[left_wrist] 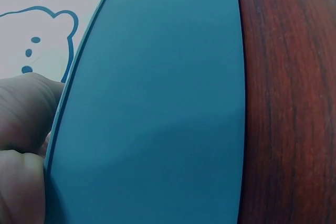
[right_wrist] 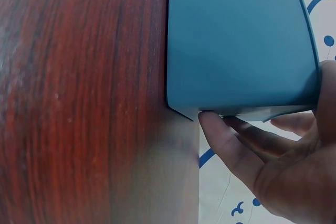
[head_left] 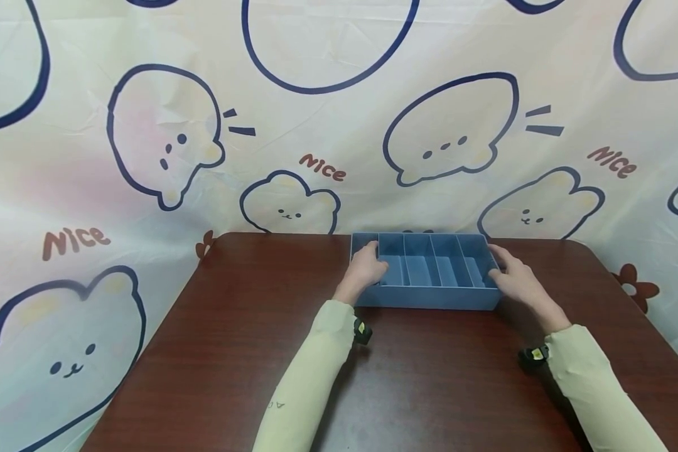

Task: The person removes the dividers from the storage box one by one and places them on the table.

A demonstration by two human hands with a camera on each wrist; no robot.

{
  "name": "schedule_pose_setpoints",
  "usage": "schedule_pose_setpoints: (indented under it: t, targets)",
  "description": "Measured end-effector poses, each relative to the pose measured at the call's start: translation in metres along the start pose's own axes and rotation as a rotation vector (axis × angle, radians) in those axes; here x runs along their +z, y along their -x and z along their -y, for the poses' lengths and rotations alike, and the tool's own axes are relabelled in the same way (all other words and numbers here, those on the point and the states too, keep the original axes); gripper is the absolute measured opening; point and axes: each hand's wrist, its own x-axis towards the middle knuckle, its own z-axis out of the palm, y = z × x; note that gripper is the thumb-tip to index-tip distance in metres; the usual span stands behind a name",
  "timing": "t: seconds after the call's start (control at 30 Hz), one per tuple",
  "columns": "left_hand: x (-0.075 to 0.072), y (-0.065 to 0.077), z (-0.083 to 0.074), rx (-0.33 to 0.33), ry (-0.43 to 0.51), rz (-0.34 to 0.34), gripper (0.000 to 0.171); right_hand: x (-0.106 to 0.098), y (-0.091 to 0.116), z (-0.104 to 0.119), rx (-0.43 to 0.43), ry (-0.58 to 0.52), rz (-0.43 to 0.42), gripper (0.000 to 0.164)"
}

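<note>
A blue compartment box (head_left: 429,298) sits on the table near its far edge, its long side towards me. Thin dividers split it into several compartments, and those I can see into hold nothing. My left hand (head_left: 366,267) reaches over the front wall at the left end, thumb and fingers about the leftmost divider. In the left wrist view, the front wall (left_wrist: 157,77) hides part of that hand. My right hand (head_left: 516,279) grips the right end of the box, thumb at the rim. The right wrist view shows its fingers (right_wrist: 226,142) against the outer end wall.
The dark brown wooden table (head_left: 203,351) spreads out before and to the left of the box. Directly behind its far edge hangs a pale cloth (head_left: 316,125) with blue-outlined cartoon figures. A small black wrist device (head_left: 363,331) shows below the left sleeve.
</note>
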Motion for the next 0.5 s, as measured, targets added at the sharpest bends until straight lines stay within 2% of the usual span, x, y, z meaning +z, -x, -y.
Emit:
schedule_pose_setpoints:
  t: [0.5]
  targets:
    - [-0.0012, -0.0016, -0.0014, -0.007, 0.009, -0.007, 0.061, -0.0006, 0.0003, -0.0012, -0.010, -0.001, 0.001, 0.066]
